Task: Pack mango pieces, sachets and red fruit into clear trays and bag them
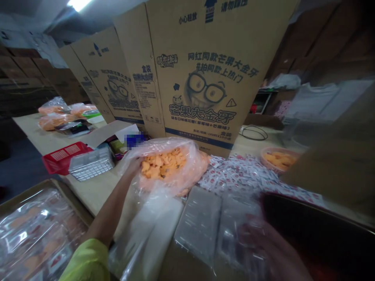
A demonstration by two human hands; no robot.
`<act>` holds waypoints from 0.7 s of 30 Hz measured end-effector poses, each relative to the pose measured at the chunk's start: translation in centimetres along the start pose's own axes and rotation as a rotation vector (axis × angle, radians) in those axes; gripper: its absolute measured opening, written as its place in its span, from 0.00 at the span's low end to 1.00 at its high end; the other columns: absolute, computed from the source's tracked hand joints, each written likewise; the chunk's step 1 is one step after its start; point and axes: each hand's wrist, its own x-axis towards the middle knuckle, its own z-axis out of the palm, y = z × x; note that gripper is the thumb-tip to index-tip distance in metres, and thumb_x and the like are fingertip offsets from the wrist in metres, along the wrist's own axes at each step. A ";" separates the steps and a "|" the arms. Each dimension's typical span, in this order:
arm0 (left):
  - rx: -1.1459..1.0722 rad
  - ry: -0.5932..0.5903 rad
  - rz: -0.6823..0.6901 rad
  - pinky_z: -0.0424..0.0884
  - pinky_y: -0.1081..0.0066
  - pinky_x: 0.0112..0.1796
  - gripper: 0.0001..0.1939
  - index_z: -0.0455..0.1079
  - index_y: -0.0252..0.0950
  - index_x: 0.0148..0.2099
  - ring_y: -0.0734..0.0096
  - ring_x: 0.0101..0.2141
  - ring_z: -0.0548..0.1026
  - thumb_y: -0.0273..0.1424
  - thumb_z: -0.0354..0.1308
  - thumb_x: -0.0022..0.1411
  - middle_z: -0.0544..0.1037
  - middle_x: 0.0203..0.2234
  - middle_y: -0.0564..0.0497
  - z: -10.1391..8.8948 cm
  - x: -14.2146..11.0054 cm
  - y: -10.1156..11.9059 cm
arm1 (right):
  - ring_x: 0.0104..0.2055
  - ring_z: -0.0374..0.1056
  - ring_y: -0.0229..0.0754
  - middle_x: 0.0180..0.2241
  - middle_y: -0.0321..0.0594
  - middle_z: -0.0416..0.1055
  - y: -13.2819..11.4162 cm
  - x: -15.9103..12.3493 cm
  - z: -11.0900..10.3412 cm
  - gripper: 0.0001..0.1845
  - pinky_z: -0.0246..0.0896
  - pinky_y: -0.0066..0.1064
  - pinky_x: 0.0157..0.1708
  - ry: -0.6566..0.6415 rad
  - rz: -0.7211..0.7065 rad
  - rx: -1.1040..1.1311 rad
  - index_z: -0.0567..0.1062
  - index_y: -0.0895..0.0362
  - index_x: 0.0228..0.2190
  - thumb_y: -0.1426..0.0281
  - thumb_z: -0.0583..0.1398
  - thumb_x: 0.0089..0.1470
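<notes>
Overall light is dim. A ceiling lamp, up left of the upright printed carton, is the only visible source and is overexposed. Glare streaks the plastic film below left of the carton. Shadow deepens right of it; the right hand is blurred. Wide-angle bending distorts the frame edges.
</notes>
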 end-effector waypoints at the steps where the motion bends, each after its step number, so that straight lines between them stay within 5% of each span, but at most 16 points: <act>1: 0.078 0.009 0.003 0.63 0.71 0.25 0.08 0.65 0.34 0.27 0.68 0.23 0.68 0.34 0.55 0.45 0.68 0.17 0.53 -1.1 -0.2 -0.2 | 0.37 0.73 0.53 0.39 0.48 0.75 0.0 0.0 -0.1 0.37 0.69 0.36 0.31 0.010 -0.004 0.008 0.72 0.57 0.45 0.56 0.70 0.32; 5: 0.427 0.023 0.104 0.67 0.65 0.34 0.07 0.69 0.33 0.29 0.57 0.34 0.73 0.29 0.54 0.44 0.75 0.25 0.46 -3.8 -1.4 -0.4 | 0.36 0.73 0.54 0.38 0.49 0.76 0.2 0.1 -0.5 0.38 0.70 0.35 0.29 0.019 -0.004 0.038 0.73 0.56 0.45 0.56 0.71 0.29; 10: 0.705 -0.084 0.302 0.60 0.62 0.52 0.14 0.72 0.33 0.39 0.53 0.50 0.68 0.28 0.56 0.48 0.74 0.44 0.40 -2.3 -2.4 0.1 | 0.35 0.73 0.51 0.38 0.47 0.76 0.7 0.2 -0.4 0.38 0.70 0.34 0.28 -0.015 -0.020 0.052 0.72 0.56 0.46 0.56 0.71 0.32; 15: 0.830 -0.178 0.360 0.63 0.61 0.49 0.13 0.73 0.35 0.39 0.54 0.46 0.71 0.26 0.59 0.47 0.76 0.42 0.41 -1.1 -2.6 0.1 | 0.35 0.73 0.50 0.39 0.48 0.75 0.9 0.2 -0.8 0.38 0.70 0.34 0.29 -0.028 -0.019 0.092 0.70 0.57 0.47 0.57 0.71 0.33; 21: 0.751 -0.090 0.449 0.64 0.66 0.46 0.07 0.71 0.36 0.36 0.59 0.43 0.72 0.28 0.56 0.53 0.77 0.38 0.45 -1.2 -4.0 1.1 | 0.35 0.73 0.50 0.38 0.47 0.76 1.3 0.6 -1.2 0.35 0.69 0.33 0.29 -0.043 -0.036 0.089 0.71 0.57 0.46 0.58 0.70 0.36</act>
